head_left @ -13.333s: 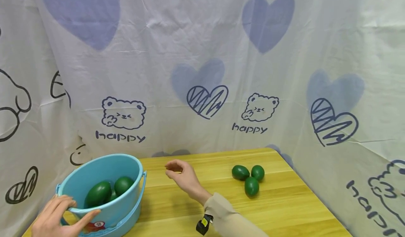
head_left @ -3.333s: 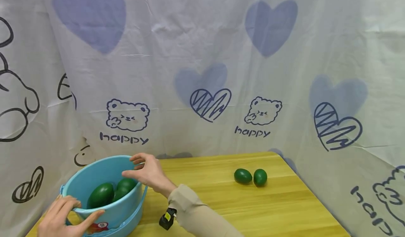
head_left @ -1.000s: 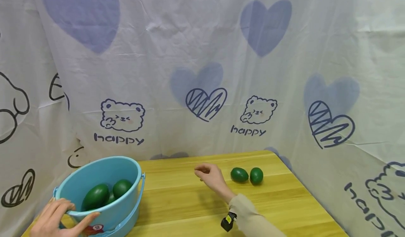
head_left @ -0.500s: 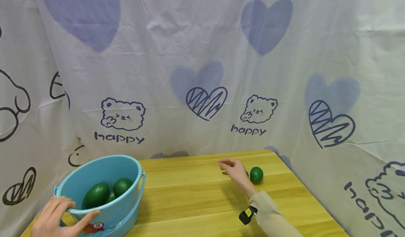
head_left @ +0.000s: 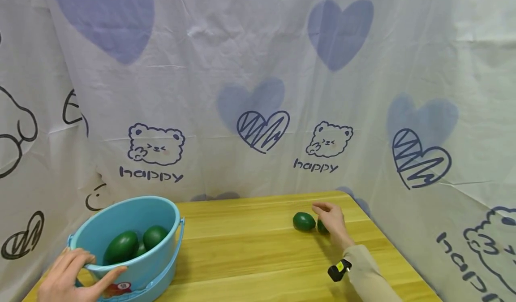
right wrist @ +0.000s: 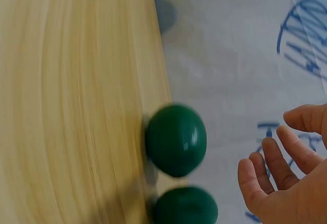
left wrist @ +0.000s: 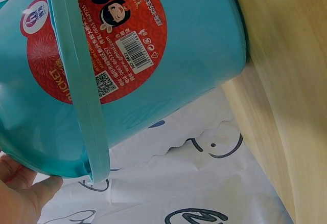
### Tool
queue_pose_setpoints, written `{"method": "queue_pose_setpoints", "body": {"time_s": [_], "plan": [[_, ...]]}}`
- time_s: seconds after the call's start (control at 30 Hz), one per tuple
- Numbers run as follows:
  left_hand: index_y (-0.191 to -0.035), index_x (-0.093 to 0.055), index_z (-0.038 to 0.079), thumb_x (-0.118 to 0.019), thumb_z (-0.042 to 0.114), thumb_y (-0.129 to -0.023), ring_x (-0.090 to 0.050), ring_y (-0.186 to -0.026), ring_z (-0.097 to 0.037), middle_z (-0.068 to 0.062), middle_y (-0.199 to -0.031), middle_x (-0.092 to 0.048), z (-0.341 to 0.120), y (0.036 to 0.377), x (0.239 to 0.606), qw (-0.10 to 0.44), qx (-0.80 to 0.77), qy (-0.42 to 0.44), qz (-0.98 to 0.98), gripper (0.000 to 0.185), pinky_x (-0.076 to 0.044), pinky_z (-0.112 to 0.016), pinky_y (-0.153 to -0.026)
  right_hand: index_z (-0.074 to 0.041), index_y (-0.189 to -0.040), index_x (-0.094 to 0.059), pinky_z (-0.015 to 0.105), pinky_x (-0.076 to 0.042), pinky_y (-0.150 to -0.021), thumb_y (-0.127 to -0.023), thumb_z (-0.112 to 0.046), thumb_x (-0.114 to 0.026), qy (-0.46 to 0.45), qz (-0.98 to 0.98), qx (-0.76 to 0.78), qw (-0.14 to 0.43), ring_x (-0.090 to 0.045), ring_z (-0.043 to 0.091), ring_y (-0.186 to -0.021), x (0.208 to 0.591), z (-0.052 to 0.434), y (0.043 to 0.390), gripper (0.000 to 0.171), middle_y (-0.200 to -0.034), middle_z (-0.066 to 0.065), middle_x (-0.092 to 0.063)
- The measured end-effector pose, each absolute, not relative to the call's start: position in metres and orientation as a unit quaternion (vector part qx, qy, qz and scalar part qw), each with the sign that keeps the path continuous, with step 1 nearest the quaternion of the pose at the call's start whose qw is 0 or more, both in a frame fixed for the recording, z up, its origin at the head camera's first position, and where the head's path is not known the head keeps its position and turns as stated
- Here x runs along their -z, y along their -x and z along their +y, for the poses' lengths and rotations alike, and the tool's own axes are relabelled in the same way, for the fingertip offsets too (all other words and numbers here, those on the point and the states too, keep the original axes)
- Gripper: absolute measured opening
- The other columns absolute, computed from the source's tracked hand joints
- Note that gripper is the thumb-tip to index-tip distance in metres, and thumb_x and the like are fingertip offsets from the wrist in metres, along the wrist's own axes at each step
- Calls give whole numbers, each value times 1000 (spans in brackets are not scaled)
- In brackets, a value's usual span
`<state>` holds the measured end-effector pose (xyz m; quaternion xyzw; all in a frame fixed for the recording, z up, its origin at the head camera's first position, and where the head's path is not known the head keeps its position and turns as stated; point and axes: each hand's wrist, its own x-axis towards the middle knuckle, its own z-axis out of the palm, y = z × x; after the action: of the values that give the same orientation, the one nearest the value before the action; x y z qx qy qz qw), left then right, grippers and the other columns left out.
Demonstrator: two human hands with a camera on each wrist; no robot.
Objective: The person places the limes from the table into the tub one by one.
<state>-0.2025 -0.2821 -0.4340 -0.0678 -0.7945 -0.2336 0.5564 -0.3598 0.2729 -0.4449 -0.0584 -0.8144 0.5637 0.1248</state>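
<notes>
My left hand grips the near-left rim of a light blue bucket, thumb outside the wall and fingers over the edge. Several dark green avocados lie inside it. In the left wrist view the bucket leans across the picture, with a red label on its side. Two more avocados sit close together on the table: the left one shows whole, the right one is partly covered by my right hand. In the right wrist view that hand has spread, slightly bent fingers, apart from the nearer avocado.
A yellow wood-grain table runs beneath everything. White cloth printed with hearts and bears hangs behind and along both sides. The bucket's blue handle hangs down at its right side.
Over the last second my right hand has moved right, past the left avocado to the right one. Three avocados lay there 13.3 seconds ago, now two. My left hand stays on the rim.
</notes>
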Motion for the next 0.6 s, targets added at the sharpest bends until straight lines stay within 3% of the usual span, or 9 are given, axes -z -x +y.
{"method": "queue_pose_setpoints", "body": {"time_s": [0.4, 0.6], "plan": [[-70, -58, 1, -98, 35, -39, -34, -78, 6, -11, -73, -55, -281, 202, 434, 547, 242, 78, -797, 61, -24, -3, -87, 5, -134, -55, 55, -42, -104, -94, -13, -62, 55, -879, -465, 94, -46, 46, -129, 455, 303, 369, 44, -139, 29, -50], [-72, -58, 4, -97, 46, -40, -37, -79, -1, -11, -76, -56, -282, 201, 436, 550, 239, 76, -797, 65, -22, -2, -102, 4, -137, -51, 59, -44, -99, -91, -12, -66, 54, -903, -420, 74, -44, 51, -128, 464, 307, 373, 51, -142, 31, -45]]}}
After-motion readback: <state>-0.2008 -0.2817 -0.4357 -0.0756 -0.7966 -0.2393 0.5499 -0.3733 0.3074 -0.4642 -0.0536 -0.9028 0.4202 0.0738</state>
